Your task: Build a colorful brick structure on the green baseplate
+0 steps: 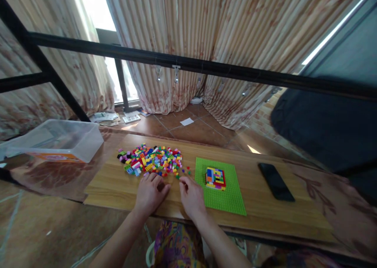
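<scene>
A pile of small coloured bricks [151, 161] lies on the wooden board [259, 215]. My left hand [150, 193] rests just in front of the pile, fingers curled, near a few stray bricks; what it holds, if anything, is hidden. My right hand [191, 195] sits beside it with fingers bent inward, close to the left edge of a green baseplate [228, 199]. On the baseplate stands a small square block of stacked multicoloured bricks [216, 178]. Neither hand touches the block.
A black phone [276, 181] lies on the board to the right. A clear plastic box [55, 139] stands at the left. A black metal frame bar [206, 66] crosses above, with curtains behind. Patterned cloth covers the surface around the board.
</scene>
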Available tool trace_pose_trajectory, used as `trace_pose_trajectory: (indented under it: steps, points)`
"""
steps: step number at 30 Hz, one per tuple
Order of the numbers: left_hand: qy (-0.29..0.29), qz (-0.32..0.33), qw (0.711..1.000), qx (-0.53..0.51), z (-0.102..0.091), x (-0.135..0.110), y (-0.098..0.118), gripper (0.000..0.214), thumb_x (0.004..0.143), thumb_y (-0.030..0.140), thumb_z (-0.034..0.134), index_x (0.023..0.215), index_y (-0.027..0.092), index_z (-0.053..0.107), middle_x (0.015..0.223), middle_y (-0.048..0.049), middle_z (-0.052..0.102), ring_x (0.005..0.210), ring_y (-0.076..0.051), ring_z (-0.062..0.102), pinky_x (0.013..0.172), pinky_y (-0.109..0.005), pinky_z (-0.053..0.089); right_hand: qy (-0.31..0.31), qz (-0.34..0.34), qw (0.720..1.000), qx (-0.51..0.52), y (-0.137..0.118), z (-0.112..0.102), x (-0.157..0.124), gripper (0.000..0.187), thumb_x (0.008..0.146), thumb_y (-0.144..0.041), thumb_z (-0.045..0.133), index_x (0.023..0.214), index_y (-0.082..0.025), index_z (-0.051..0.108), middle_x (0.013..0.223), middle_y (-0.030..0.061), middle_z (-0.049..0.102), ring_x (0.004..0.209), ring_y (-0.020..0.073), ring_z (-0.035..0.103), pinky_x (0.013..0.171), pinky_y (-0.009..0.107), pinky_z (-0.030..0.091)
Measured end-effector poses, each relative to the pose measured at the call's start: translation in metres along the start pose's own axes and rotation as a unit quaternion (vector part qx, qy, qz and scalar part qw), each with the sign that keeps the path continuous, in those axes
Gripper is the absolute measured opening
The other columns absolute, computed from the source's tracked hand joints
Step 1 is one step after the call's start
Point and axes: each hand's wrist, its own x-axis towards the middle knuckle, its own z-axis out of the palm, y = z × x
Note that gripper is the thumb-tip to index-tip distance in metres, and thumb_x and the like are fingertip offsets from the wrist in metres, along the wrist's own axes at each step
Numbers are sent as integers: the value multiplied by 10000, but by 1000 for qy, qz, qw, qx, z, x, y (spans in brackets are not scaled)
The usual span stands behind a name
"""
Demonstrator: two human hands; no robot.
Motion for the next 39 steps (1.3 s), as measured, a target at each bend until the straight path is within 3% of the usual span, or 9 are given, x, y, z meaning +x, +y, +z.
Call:
trace_pose_trajectory:
  steps: [6,14,21,32,39]
  points:
    - [2,5,1000,9,7,11,-3,226,856,342,551,678,204,569,765,-42,600,773,-207,558,733,-346,408,71,3,996,-51,10,-14,23,233,872,-165,435,918,-185,663,887,66,690,816,177,621,752,278,452]
    - [2,-4,1000,11,7,10,-1,244,899,307,486,693,196,553,772,-46,579,769,-192,543,716,-330,399,117,10,992,-49,11,-31,46,229,866,-210,447,923,-167,664,907,87,694,837,194,617,767,308,455]
    - [3,-10,1000,6,8,8,0,233,906,283,465,712,194,558,796,-56,577,778,-190,541,734,-338,408,65,1,998,-25,13,-27,40,253,866,-238,431,911,-178,672,901,83,700,831,191,622,769,306,455]
    - [4,-20,1000,-9,8,9,1,235,917,277,439,744,189,571,812,-66,567,781,-188,545,708,-323,422,-31,-19,993,-110,27,-20,105,256,850,-169,460,967,-190,686,961,57,684,889,173,605,798,276,423]
    - [8,-17,1000,-1,9,7,1,251,924,279,425,739,189,569,811,-66,572,782,-184,548,724,-327,431,-109,-40,984,-137,30,-5,123,256,804,-111,524,962,-197,706,883,45,642,821,155,582,764,249,401]
